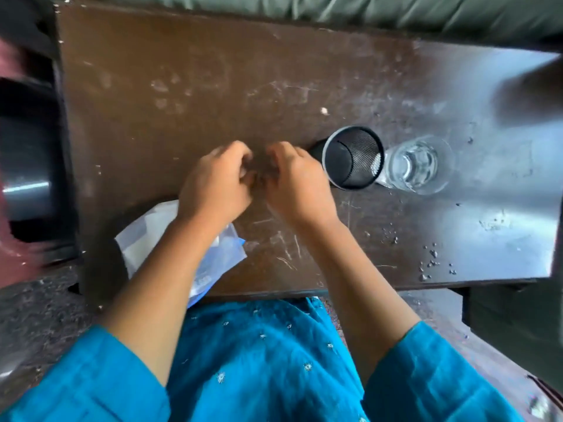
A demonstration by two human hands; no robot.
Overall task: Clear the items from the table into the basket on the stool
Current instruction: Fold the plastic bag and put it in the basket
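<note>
On the scratched dark wooden table [182, 86] stand a black mesh cup [353, 158] and, touching its right side, a clear drinking glass [417, 166]. A white and blue plastic packet [152, 236] lies at the near left edge, partly under my left forearm. My left hand [216, 184] and my right hand [295, 184] hover side by side over the table's middle, fingers curled inward and close together. Whether they hold anything small is hidden. My right hand sits just left of the mesh cup. A dark basket [30, 166] is off the table's left end, blurred.
Green fabric [335, 10] runs along the table's far edge. Small crumbs or droplets [432, 260] dot the near right part of the tabletop. A white speck [323, 110] lies beyond the cup. The floor [45, 315] is dark and speckled.
</note>
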